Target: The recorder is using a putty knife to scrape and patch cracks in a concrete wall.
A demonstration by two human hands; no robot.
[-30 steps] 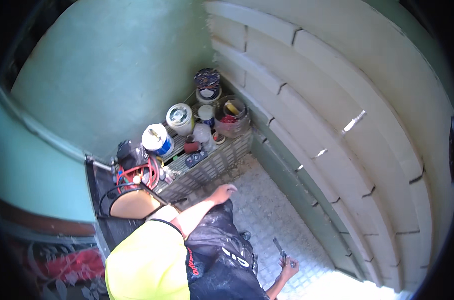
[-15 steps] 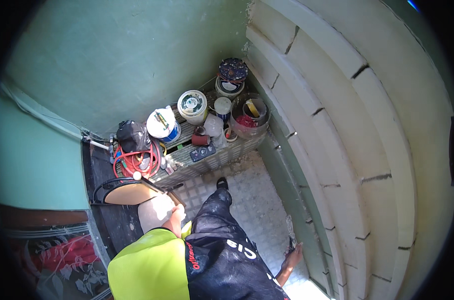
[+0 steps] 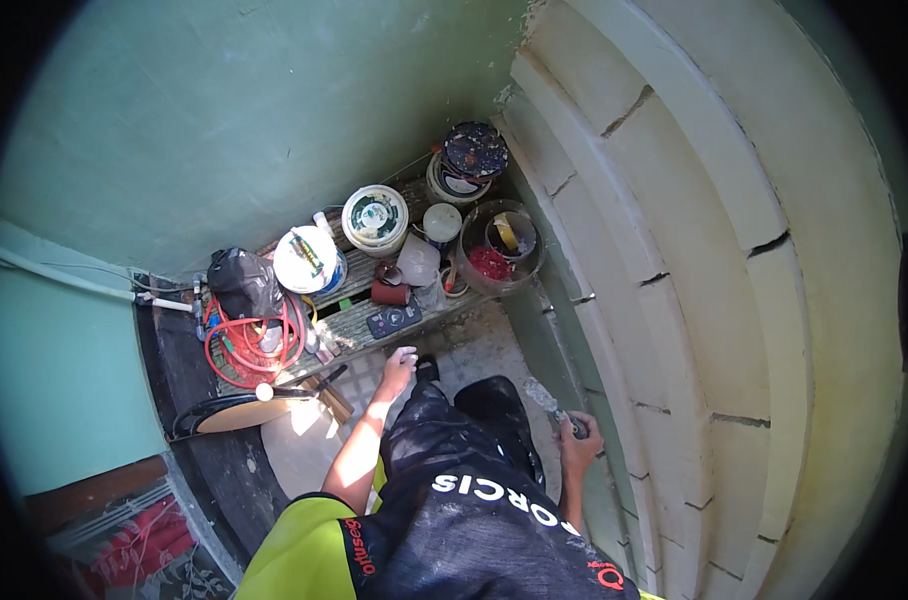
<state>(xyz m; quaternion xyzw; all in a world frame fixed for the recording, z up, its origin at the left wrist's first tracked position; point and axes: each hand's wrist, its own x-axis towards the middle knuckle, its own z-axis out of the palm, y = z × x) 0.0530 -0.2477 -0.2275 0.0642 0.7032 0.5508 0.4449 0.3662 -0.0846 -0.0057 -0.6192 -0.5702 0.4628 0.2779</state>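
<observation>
With our right grip point(image 3: 581, 442) closed on the slim, white-smeared metal scraper point(image 3: 546, 398) near five o'clock, we should keep it clear of our black cloth trousers point(image 3: 499, 408); whether our left grip point(image 3: 399, 371) is open we cannot tell.

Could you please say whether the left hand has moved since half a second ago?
Yes, the left hand has moved toward the slatted bench.

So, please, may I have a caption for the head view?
Right hand holding a flat-bladed tool, left hand near a slatted bench with buckets.
</observation>
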